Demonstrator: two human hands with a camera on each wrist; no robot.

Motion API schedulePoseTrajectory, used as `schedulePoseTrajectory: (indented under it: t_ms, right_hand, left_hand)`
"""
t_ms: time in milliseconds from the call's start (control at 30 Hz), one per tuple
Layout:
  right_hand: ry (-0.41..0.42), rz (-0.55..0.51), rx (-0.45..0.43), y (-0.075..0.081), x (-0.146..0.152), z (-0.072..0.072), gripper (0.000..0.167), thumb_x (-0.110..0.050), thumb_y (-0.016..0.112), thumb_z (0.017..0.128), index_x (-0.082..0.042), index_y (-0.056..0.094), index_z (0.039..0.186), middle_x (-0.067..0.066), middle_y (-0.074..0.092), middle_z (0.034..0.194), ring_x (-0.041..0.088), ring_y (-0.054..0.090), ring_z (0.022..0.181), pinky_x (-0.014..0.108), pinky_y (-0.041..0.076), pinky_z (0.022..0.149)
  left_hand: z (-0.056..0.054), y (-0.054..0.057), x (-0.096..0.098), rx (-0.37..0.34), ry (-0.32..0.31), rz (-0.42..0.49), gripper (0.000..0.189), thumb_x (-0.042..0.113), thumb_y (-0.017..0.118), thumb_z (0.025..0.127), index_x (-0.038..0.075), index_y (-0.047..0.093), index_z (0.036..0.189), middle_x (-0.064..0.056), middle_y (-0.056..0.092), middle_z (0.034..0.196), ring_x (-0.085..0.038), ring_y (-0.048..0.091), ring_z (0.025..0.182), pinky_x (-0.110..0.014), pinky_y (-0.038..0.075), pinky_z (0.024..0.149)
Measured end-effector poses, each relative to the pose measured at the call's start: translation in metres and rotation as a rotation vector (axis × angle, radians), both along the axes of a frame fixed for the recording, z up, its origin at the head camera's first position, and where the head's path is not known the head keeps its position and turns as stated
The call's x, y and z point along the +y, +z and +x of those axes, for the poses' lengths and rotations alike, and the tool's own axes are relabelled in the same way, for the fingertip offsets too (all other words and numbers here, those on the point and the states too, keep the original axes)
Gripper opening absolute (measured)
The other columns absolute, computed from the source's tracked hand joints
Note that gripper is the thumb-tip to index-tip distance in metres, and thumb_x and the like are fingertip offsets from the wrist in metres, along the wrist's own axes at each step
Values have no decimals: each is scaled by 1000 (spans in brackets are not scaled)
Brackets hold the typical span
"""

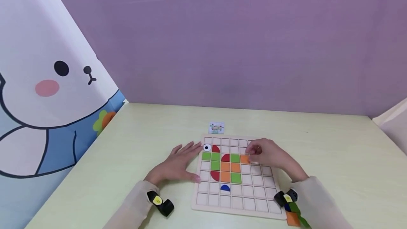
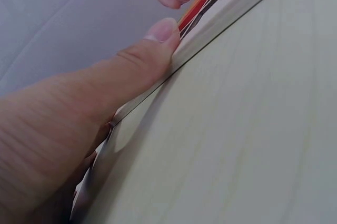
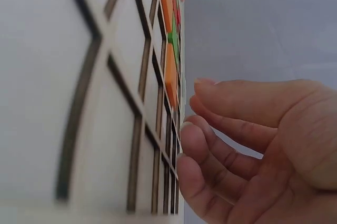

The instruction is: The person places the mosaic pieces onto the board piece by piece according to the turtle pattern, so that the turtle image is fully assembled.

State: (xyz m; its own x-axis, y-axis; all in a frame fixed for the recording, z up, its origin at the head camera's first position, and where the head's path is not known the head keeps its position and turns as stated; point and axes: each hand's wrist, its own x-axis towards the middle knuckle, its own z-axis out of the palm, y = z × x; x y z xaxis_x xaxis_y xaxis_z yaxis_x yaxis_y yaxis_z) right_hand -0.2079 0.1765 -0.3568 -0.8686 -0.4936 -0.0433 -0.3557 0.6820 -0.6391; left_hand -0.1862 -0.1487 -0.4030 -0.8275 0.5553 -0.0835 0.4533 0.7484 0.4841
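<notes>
A wooden grid board (image 1: 259, 192) lies on the table, partly filled with flat coloured tiles. My left hand (image 1: 178, 167) rests at its left edge, fingers spread and thumb (image 2: 142, 58) against the side. Over the right part of the grid, my right hand (image 1: 267, 154) hovers with loosely bent fingers beside an orange tile (image 1: 244, 159). Nothing shows between thumb and fingertips in the right wrist view. Green tiles (image 1: 235, 177), red quarter-round tiles (image 1: 215, 176), a blue half-round tile (image 1: 225, 188) and a white eye tile (image 1: 207, 147) sit in cells.
A small picture card (image 1: 216, 127) lies behind the board. Loose tiles, an orange one (image 1: 293, 219) among them, lie by the board's near right corner, partly behind the right sleeve. A purple panel (image 1: 241, 45) rises behind the table, with a cartoon-printed cloth (image 1: 63, 116) at left.
</notes>
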Motion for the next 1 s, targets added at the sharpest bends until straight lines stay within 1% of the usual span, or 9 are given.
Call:
schedulePoseTrajectory:
  t_ms: [267, 400, 533, 733, 900, 1000]
  right_hand:
    - [-41, 31, -8, 6, 23, 8, 7, -5, 65, 86, -8, 66, 92, 0, 55, 76, 15, 48, 71, 21, 39, 58]
    - [-37, 49, 10, 11, 34, 13, 8, -6, 65, 85, -7, 66, 94, -1, 57, 80, 15, 49, 74, 21, 41, 59]
    - [-22, 64, 34, 13, 44, 18, 11, -7, 66, 85, -6, 66, 95, -2, 59, 81, 12, 49, 74, 20, 42, 60]
    - [-4, 73, 39, 11, 61, 28, 13, -9, 69, 84, -6, 66, 96, -3, 59, 81, 6, 48, 71, 19, 42, 59]
    - [7, 87, 28, 9, 77, 37, 16, -11, 71, 82, -6, 66, 97, -4, 59, 81, 3, 48, 71, 19, 43, 59]
    - [-1, 100, 6, 7, 84, 42, 17, -11, 72, 82, -7, 65, 97, -4, 59, 81, 2, 48, 71, 19, 44, 59]
  left_hand:
    - [0, 1, 2, 7, -7, -25, 104, 67, 66, 73, 22, 18, 154, 5, 11, 161, -23, 3, 149, -54, 2, 118]
    - [-1, 0, 2, 4, -2, -25, 103, 66, 67, 74, 22, 19, 154, 5, 12, 161, -23, 4, 149, -54, 3, 118]
    - [-1, -1, 1, 1, 5, -21, 103, 65, 68, 74, 22, 20, 153, 5, 13, 161, -24, 4, 150, -55, 5, 117]
    - [0, 1, 2, 2, 8, -25, 103, 65, 68, 73, 22, 19, 153, 5, 13, 161, -24, 4, 149, -54, 4, 118]
    - [1, 2, 2, -3, 13, -28, 104, 66, 68, 73, 22, 19, 153, 5, 13, 161, -23, 4, 150, -53, 3, 118]
    - [0, 2, 1, -5, 14, -31, 104, 66, 67, 73, 22, 19, 154, 5, 12, 161, -23, 3, 150, -54, 3, 118]
